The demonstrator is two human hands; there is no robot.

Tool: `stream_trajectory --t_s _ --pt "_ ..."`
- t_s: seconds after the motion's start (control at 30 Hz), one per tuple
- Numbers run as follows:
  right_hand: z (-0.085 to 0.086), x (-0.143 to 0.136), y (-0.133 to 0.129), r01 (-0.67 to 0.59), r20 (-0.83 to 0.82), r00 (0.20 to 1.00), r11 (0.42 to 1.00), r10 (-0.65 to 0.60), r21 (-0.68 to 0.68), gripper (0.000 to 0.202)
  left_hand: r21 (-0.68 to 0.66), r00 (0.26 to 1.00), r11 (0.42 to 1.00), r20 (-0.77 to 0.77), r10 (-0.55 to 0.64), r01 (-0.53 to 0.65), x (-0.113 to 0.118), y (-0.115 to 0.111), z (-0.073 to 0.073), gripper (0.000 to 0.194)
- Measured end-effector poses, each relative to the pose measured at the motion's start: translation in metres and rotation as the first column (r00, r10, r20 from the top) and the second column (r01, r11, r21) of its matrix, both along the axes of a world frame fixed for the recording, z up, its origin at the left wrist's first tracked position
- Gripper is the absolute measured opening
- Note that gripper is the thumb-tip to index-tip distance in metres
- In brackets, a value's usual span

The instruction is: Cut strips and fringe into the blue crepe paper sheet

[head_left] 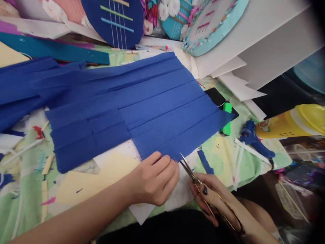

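A large sheet of blue crepe paper [157, 101] with fold creases lies spread over the table. My left hand [158, 178] is closed on its near edge, fingers curled over the paper. In my right hand [210, 196] is a pair of scissors [189, 167] with gold-coloured handles, its blades slightly apart and their tips at the paper's edge, just right of my left hand. Beyond the scissors lies a narrow blue paper strip [205, 162]. Under the sheet, pale yellow paper [78, 184] and white paper show.
At the right are a blue glue gun [256, 139], a yellow container [291, 122] lying on its side and a bright green object [227, 118]. Decorated round pieces, one dark blue [114, 20], stand at the back beside white boards [243, 44]. Scraps litter the green cloth [27, 210].
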State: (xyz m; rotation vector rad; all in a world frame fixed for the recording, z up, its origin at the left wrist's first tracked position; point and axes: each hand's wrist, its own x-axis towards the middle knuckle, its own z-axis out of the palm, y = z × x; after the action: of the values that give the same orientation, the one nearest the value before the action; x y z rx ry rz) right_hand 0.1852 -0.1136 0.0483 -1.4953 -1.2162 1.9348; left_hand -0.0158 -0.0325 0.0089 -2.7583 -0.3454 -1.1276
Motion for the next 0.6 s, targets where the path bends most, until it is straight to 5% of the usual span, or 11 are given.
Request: stream_trajectory --t_s 0.6 --pt "-0.007 -0.004 0.013 0.081 -0.046 0.995 0.996 -0.083 -0.039 0.041 0.011 0.999 1.0 -0.047 -0.007 0.008 -0.003 -0.001 0.001 0.025"
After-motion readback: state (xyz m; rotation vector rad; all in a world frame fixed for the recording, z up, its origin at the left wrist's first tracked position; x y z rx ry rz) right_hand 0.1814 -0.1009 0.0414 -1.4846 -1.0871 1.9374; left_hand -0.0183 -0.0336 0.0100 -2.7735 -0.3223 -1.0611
